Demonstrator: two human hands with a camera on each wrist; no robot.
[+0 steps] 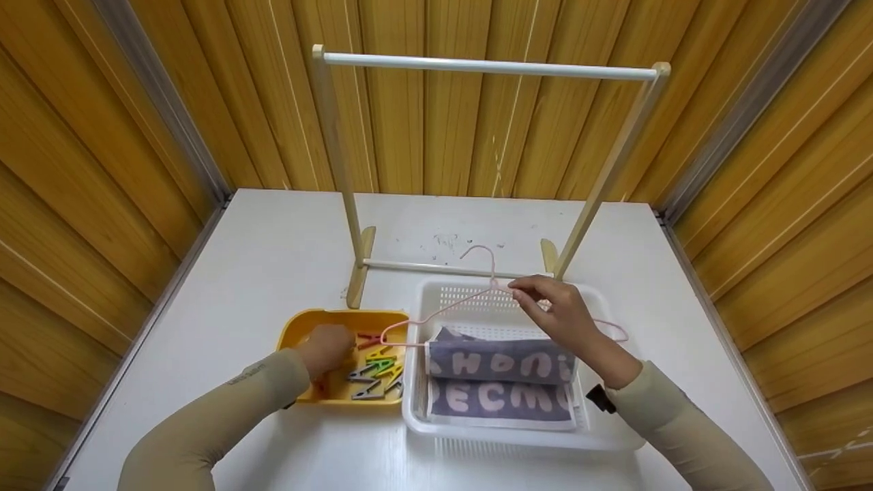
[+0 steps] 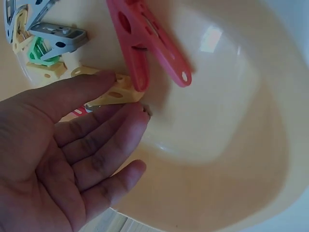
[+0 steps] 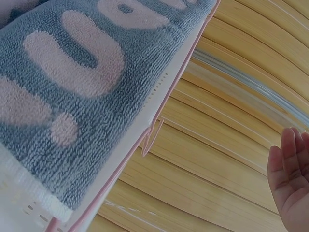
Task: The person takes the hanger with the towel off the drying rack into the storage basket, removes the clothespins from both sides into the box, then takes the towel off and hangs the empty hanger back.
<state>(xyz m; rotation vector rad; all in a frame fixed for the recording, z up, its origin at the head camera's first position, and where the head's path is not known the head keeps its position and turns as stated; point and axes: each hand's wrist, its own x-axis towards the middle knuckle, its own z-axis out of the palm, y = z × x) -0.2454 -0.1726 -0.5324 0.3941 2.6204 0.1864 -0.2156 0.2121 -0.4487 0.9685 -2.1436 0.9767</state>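
In the head view, my left hand (image 1: 329,349) reaches into a yellow basin (image 1: 300,319) of clothespins. Its thumb and fingers pinch a yellow clothespin (image 2: 116,94), seen close in the left wrist view, with a red clothespin (image 2: 137,41) right beside it. My right hand (image 1: 560,315) pinches a pink clothes hanger (image 1: 443,311) near its neck, hook upward. A grey-blue towel (image 1: 498,361) with pale pink letters hangs over the hanger's lower bar. In the right wrist view the towel (image 3: 91,106) fills the left side, while only part of the right hand (image 3: 292,181) shows.
A white perforated basket (image 1: 436,428) stands under the towel, beside the yellow basin. Several more clothespins (image 1: 372,372) lie in the basin. Behind stands a wooden rack with a white top rail (image 1: 487,66). Wood-patterned panels (image 1: 423,136) surround the white table (image 1: 286,232).
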